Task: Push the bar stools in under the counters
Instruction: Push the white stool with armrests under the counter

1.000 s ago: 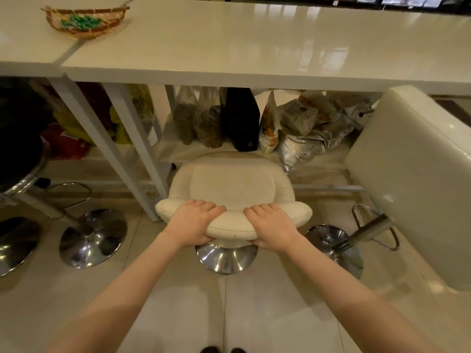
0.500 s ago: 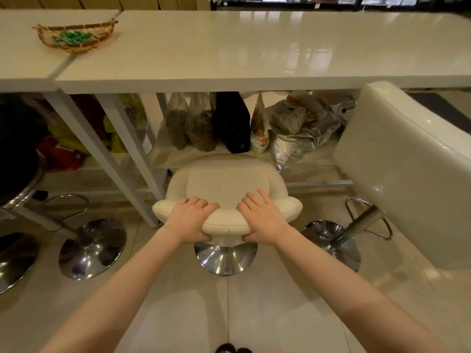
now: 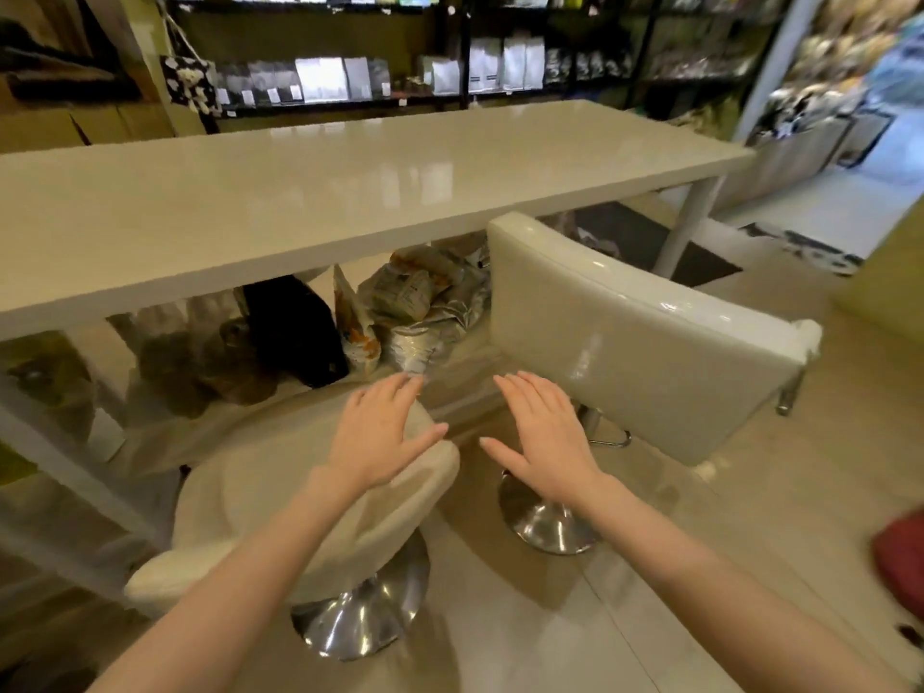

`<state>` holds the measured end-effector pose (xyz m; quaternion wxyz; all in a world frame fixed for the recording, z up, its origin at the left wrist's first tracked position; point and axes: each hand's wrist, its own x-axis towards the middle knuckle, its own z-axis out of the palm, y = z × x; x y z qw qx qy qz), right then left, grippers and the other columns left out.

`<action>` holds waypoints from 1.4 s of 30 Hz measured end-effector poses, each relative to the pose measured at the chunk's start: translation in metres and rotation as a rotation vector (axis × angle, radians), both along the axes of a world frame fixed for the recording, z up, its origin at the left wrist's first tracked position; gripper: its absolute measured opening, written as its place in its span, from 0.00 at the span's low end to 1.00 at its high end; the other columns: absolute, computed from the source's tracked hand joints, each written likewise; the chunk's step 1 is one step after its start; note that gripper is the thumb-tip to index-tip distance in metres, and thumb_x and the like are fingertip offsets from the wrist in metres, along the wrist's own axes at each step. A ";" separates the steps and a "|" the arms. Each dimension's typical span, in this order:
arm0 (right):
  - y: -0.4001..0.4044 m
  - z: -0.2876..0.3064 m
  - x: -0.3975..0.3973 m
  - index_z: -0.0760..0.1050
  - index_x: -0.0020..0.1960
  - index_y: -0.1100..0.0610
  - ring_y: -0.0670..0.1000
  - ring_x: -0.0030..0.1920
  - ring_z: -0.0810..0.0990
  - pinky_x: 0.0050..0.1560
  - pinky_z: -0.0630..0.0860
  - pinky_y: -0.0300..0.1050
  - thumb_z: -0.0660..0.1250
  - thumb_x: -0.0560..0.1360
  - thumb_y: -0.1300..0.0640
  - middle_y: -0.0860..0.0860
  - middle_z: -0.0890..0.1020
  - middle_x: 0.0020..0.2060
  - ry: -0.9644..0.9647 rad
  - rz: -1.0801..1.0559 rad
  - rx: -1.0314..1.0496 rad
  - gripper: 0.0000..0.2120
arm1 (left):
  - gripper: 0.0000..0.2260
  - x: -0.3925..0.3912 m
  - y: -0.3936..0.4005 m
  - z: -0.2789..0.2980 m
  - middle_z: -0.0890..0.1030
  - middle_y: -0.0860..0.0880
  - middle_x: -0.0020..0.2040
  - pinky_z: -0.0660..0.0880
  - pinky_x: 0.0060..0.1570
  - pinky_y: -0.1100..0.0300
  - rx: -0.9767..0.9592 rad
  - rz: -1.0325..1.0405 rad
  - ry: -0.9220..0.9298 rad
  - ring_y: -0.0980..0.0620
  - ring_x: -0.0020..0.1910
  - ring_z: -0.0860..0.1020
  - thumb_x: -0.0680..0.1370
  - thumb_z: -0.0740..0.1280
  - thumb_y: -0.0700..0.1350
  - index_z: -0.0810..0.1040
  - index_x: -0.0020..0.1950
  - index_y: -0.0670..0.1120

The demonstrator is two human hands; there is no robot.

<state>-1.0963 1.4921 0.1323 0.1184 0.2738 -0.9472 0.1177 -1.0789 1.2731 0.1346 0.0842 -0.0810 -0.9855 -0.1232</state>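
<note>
A low cream stool point(image 3: 260, 497) on a chrome base stands partly under the white counter point(image 3: 320, 192), at the lower left. My left hand point(image 3: 380, 432) is flat with spread fingers over the stool's right backrest edge; whether it touches is unclear. My right hand point(image 3: 545, 437) hovers open in the gap between the two stools, holding nothing. A taller cream stool point(image 3: 635, 337) with a glossy backrest stands to the right, its backrest out in front of the counter edge and its chrome base point(image 3: 545, 522) just below my right hand.
Bags and foil packets point(image 3: 415, 312) fill the shelf under the counter. A counter leg point(image 3: 685, 227) and a dark floor mat point(image 3: 645, 242) lie at the right end. Shelves of goods point(image 3: 400, 67) line the back wall. A red object point(image 3: 900, 557) shows at the right edge.
Both hands have let go of the low stool's backrest and opened. The view has swung up and to the right, toward the taller stool.
</note>
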 end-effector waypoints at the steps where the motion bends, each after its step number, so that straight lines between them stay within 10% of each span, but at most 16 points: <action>1: 0.016 0.007 -0.005 0.58 0.73 0.58 0.55 0.72 0.59 0.73 0.50 0.51 0.59 0.76 0.41 0.56 0.66 0.71 0.030 -0.059 0.002 0.32 | 0.33 -0.013 0.016 0.007 0.67 0.45 0.72 0.61 0.67 0.48 0.020 -0.025 0.037 0.47 0.70 0.64 0.74 0.54 0.67 0.62 0.72 0.48; 16: 0.131 0.079 -0.133 0.55 0.74 0.59 0.56 0.72 0.60 0.72 0.55 0.52 0.50 0.77 0.37 0.57 0.64 0.72 0.122 -0.407 -0.048 0.34 | 0.30 -0.189 0.171 0.073 0.58 0.47 0.76 0.51 0.73 0.44 -0.019 -0.154 0.219 0.48 0.74 0.55 0.76 0.47 0.66 0.59 0.74 0.51; 28: 0.138 0.069 -0.148 0.73 0.53 0.56 0.56 0.47 0.77 0.46 0.68 0.52 0.37 0.71 0.29 0.55 0.81 0.48 0.071 -0.448 0.052 0.38 | 0.32 -0.241 0.180 0.076 0.75 0.47 0.66 0.52 0.71 0.48 -0.003 -0.312 0.166 0.50 0.71 0.64 0.72 0.44 0.64 0.77 0.57 0.46; 34: 0.168 0.074 -0.142 0.72 0.58 0.55 0.56 0.50 0.77 0.45 0.69 0.50 0.41 0.73 0.31 0.54 0.81 0.51 0.006 -0.345 0.007 0.35 | 0.28 -0.237 0.195 0.084 0.77 0.46 0.31 0.72 0.38 0.53 -0.032 -0.401 0.177 0.49 0.32 0.73 0.71 0.46 0.66 0.73 0.37 0.45; 42: 0.227 0.081 -0.137 0.75 0.56 0.48 0.50 0.50 0.79 0.45 0.72 0.47 0.46 0.74 0.31 0.48 0.83 0.50 -0.111 -0.271 -0.178 0.29 | 0.38 -0.219 0.235 0.079 0.84 0.47 0.46 0.74 0.44 0.53 -0.090 -0.504 0.206 0.50 0.43 0.79 0.69 0.38 0.67 0.77 0.60 0.49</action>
